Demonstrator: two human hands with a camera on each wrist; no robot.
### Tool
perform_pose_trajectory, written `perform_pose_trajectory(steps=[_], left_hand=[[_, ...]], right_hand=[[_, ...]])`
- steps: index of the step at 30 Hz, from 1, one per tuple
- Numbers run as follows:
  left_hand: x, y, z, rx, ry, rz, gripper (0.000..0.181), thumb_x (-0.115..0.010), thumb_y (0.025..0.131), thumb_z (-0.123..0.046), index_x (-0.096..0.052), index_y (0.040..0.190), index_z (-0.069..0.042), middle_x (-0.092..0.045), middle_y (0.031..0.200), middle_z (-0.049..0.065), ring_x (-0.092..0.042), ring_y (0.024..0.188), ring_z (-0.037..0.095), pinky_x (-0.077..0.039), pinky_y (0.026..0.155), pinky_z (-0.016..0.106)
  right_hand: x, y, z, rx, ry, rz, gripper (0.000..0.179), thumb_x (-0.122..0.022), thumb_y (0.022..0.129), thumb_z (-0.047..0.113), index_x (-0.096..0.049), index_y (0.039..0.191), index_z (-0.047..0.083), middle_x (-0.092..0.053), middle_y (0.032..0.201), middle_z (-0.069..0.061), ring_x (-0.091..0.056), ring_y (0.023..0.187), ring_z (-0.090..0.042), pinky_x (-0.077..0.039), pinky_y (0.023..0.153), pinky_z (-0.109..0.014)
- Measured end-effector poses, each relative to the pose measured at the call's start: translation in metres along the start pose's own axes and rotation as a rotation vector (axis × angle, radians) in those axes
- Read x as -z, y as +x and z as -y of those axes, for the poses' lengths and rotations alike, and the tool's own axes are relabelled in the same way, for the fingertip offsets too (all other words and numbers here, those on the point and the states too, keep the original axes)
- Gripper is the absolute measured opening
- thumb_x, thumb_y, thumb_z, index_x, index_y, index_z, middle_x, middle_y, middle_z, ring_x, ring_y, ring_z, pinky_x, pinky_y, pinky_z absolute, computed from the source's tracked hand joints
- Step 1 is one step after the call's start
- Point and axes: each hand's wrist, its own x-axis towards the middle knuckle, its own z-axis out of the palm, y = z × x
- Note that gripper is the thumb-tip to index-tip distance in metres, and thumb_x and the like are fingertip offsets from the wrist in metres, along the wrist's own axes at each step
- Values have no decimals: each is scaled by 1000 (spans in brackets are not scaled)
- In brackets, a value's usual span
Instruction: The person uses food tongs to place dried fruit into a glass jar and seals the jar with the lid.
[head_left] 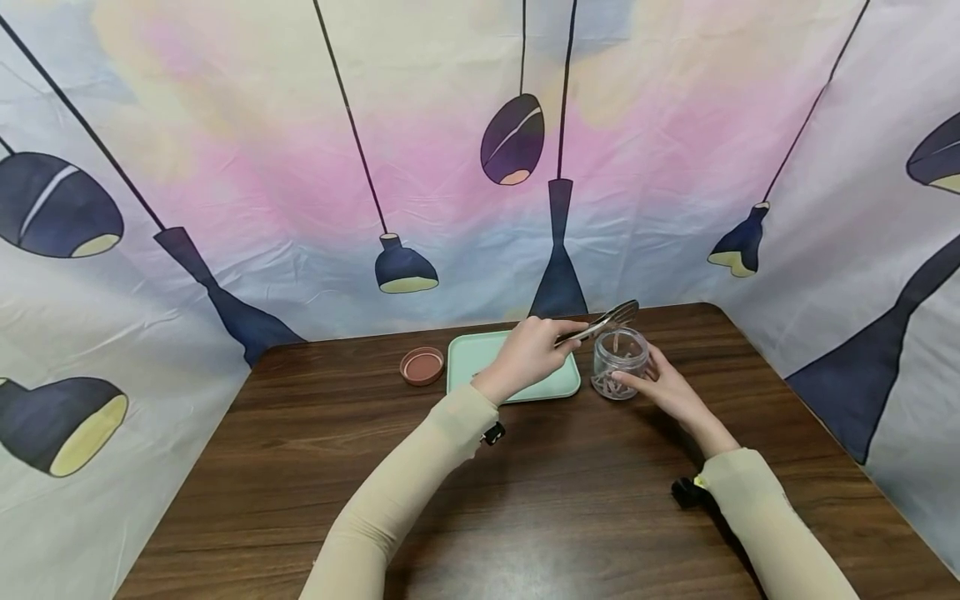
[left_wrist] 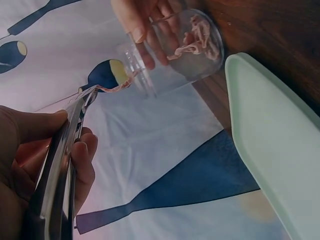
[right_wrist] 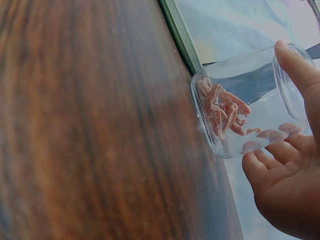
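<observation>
My left hand (head_left: 531, 354) grips metal tongs (head_left: 617, 317), whose slotted tips reach over the mouth of a clear jar (head_left: 619, 367). In the left wrist view, one thin pinkish, dried-looking strip (left_wrist: 116, 89) is pinched at the tips and extends to the jar's mouth. Fingers and thumb of my right hand (head_left: 670, 390) hold the jar from its right side. Several similar wrinkled strips (right_wrist: 220, 110) lie at the jar's bottom, seen through its wall in the right wrist view. The jar has no lid on it.
Left of the jar lies a pale green tray (head_left: 467, 357), partly hidden by my left hand and forearm. A reddish-brown round lid (head_left: 422, 367) rests beside the tray's left edge. The dark wooden table (head_left: 315, 467) ends at a patterned cloth (head_left: 450, 167) behind.
</observation>
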Motion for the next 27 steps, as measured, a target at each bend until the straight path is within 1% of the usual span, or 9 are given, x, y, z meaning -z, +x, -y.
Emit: perform_pose_trajectory(steps=[4, 11, 17, 21, 24, 27], left_hand=[[-2, -1, -1, -4, 19, 16, 32, -63, 102, -20, -68, 134, -17, -54, 56, -7, -32, 40, 9, -30, 46, 22], [-4, -1, -1, -7, 47, 17, 32, -62, 102, -21, -68, 134, -18, -51, 52, -6, -31, 39, 9, -29, 46, 22], [-2, -2, 1, 0, 59, 30, 34, -62, 102, -22, -67, 135, -19, -52, 55, -6, -33, 39, 9, -30, 47, 23], [0, -3, 1, -1, 73, 31, 36, -64, 102, -25, -66, 137, -19, -53, 59, -7, -35, 40, 9, -31, 48, 23], [1, -4, 2, -3, 79, 25, 36, -64, 101, -26, -66, 137, -19, -59, 66, -6, -38, 41, 9, -32, 49, 24], [3, -4, 3, -4, 77, 8, 36, -66, 101, -25, -66, 136, -19, -72, 84, -2, -42, 43, 9, -34, 50, 25]], right_hand=[[-1, -2, 1, 13, 0, 2, 101, -68, 97, 41, 5, 163, 18, -12, 164, -26, -16, 150, -46, -25, 113, -64], [-2, -4, 2, 11, -1, -8, 105, -70, 95, 46, 6, 163, 19, -10, 165, -25, -14, 150, -46, -24, 113, -64], [-2, -5, 2, 1, -9, -6, 106, -69, 95, 46, 7, 163, 18, -8, 165, -25, -14, 150, -46, -23, 114, -63], [-1, -3, 1, -9, -18, -10, 104, -68, 96, 45, 6, 163, 17, -9, 165, -25, -14, 150, -46, -23, 114, -63], [-1, -1, 0, -14, -16, -6, 103, -68, 97, 42, 6, 163, 15, -9, 165, -26, -14, 150, -46, -23, 114, -63], [-1, 1, 0, -16, -16, -4, 102, -68, 97, 41, 5, 163, 15, -9, 165, -27, -14, 150, -47, -23, 114, -63]])
